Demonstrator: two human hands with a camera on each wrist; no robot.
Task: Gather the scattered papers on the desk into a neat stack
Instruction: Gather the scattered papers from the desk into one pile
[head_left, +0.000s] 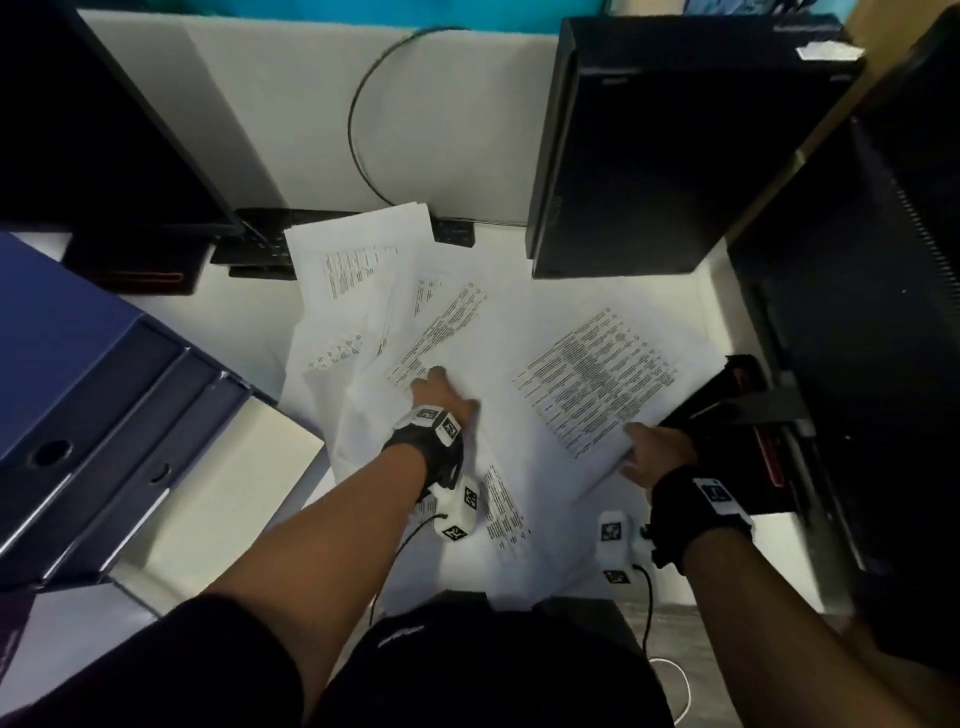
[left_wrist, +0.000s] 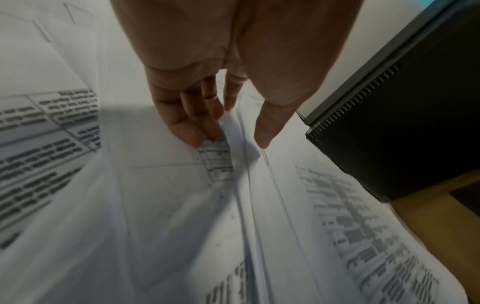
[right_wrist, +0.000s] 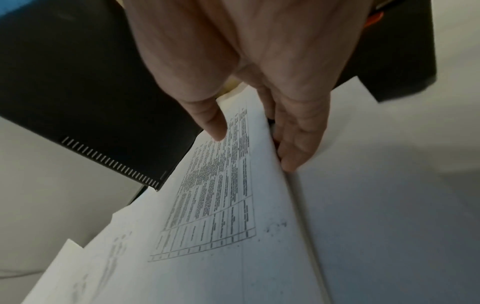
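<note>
Several printed white sheets (head_left: 415, 322) lie fanned and overlapping across the white desk (head_left: 249, 332). My left hand (head_left: 441, 387) reaches into the middle of them. In the left wrist view its straight fingers (left_wrist: 197, 133) and thumb press on the sheets (left_wrist: 155, 205), and a ridge of paper bunches between them under the left hand (left_wrist: 231, 142). My right hand (head_left: 636, 447) holds the near corner of a densely printed sheaf (head_left: 597, 384) at the right. The right wrist view shows the thumb on top of the sheaf (right_wrist: 221, 205) and the fingers (right_wrist: 293, 148) under its lifted edge, the right hand (right_wrist: 254, 148) pinching it.
A black computer tower (head_left: 649, 145) stands behind the papers on the right. A dark monitor (head_left: 883, 312) and a black tray (head_left: 727, 395) crowd the right edge. Blue binders (head_left: 104, 395) lie at the left. A keyboard (head_left: 260, 244) sits partly under the far sheets.
</note>
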